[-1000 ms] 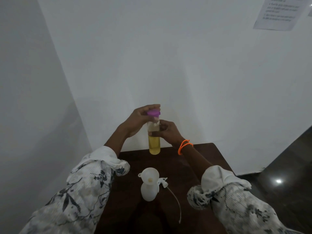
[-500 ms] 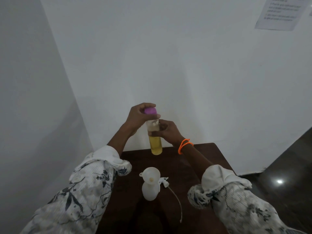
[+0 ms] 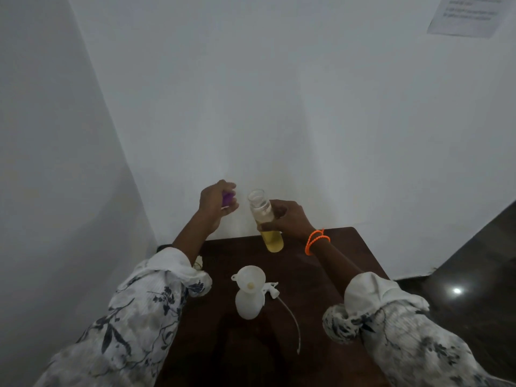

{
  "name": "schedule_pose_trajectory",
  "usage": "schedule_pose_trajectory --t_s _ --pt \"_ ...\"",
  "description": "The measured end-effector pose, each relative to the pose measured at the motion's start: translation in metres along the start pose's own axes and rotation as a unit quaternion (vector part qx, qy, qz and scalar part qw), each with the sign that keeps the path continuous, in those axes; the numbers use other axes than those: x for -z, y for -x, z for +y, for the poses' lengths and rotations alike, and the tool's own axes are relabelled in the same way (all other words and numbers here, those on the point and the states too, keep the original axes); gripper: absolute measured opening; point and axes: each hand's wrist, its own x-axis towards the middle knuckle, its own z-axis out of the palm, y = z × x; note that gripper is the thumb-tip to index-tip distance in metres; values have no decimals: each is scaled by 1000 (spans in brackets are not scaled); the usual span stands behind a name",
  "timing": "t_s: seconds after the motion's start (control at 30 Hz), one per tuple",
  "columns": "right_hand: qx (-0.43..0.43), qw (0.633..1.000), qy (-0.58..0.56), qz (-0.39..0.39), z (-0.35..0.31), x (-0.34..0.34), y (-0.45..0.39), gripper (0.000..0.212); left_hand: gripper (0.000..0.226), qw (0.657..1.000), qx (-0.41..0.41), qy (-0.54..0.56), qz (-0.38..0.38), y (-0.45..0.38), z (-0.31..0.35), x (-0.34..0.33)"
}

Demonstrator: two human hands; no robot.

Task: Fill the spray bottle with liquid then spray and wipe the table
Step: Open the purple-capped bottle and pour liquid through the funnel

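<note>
Yellow liquid fills the lower part of the clear bottle point(image 3: 265, 220), which you hold above the far edge of the dark wooden table point(image 3: 321, 280), tilted a little to the left. Its mouth is now open: the purple cap point(image 3: 227, 198), on the bottle a second ago, has come off and sits enclosed in your curled left hand point(image 3: 216, 202), moved clear to the left. Your right hand point(image 3: 290, 217) grips the bottle's middle. Nearer you, the white spray bottle point(image 3: 249, 301) stands on the table with a funnel point(image 3: 250, 277) in its neck, the spray head point(image 3: 272, 289) and its tube lying just beside it.
</note>
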Motion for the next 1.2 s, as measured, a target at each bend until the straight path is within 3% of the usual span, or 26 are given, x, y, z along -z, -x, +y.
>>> schedule_pose_trajectory --t_s 0.17,0.4,0.6,0.97,1.2 --pt "5 999 54 4 19 -1 16 61 19 990 60 -126 37 9 -48 29" --pt "-33 996 83 -1 53 -10 47 66 31 949 143 -274 64 22 -122 71" --pt "-41 991 125 -15 75 -19 67 67 43 936 205 -280 64 40 -157 73" --pt "18 982 182 -43 87 -27 84 66 23 929 245 -275 45 58 -167 66" --pt "27 972 227 -58 88 -29 90 65 22 930 246 -273 35 61 -167 70"
